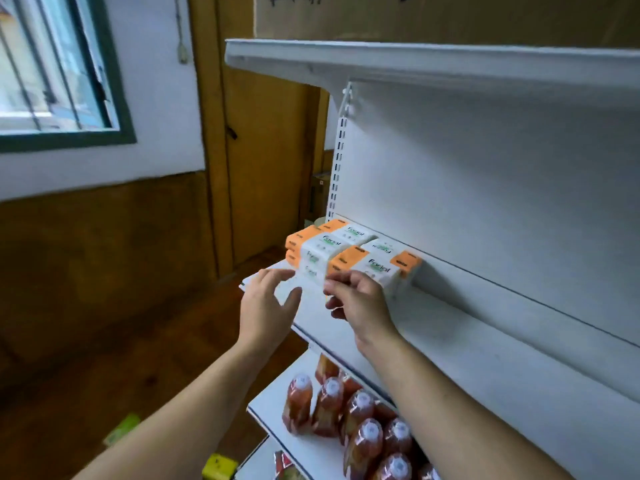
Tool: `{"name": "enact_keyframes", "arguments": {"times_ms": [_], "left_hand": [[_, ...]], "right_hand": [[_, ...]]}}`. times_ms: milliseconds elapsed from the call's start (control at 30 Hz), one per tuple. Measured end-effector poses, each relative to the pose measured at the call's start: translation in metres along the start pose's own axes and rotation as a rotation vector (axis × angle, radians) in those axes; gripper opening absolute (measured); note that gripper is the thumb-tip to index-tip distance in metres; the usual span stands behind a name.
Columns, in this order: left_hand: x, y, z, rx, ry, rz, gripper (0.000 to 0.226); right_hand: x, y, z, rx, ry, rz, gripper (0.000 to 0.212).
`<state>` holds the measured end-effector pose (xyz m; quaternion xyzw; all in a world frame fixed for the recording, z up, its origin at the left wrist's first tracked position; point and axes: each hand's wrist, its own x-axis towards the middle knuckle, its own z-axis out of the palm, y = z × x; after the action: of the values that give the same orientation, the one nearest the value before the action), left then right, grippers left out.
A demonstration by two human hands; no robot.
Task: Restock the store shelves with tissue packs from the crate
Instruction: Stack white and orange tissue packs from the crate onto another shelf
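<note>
While a green-framed window [62,64] fills the left wall, the person's left hand [266,306] hovers with fingers spread at the front edge of the white shelf [485,341]. It is just beside the orange-and-white tissue packs [346,251] stacked at the shelf's left end. The right hand [360,303], fingers curled, meets the front pack; whether it grips cannot be told. Sealed bottles [346,410] stand on the lower shelf [273,410].
</note>
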<state>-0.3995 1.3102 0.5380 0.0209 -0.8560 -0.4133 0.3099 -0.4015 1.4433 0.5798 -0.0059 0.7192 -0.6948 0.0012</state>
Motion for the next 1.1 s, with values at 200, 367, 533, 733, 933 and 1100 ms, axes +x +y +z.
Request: {"name": "enact_keyframes", "arguments": {"times_ms": [200,367,533,733,933,1100], "left_hand": [[-0.111,-0.081,-0.127,0.093,0.232,-0.488,0.021],[-0.204,-0.128,-0.236,0.136,0.464,-0.794,0.019],[-0.306,-0.162,-0.312,0.132,0.674,-1.035,0.017],[-0.438,-0.208,-0.357,0.072,0.856,-1.338,0.012],[-0.539,-0.263,-0.326,-0.109,0.965,-1.653,0.02],[-0.6,-0.364,-0.274,-0.216,1.027,-1.817,0.015]], "right_hand": [[-0.066,0.055,0.122,-0.095,-0.428,0.14,0.009],[-0.14,0.098,0.227,-0.237,-0.788,0.215,0.016],[-0.219,0.141,0.315,-0.43,-1.066,0.26,0.021],[-0.318,0.229,0.397,-0.649,-1.348,0.306,0.023],[-0.36,0.353,0.43,-0.91,-1.503,0.352,0.018],[-0.352,0.495,0.453,-1.102,-1.446,0.486,0.013]]}}
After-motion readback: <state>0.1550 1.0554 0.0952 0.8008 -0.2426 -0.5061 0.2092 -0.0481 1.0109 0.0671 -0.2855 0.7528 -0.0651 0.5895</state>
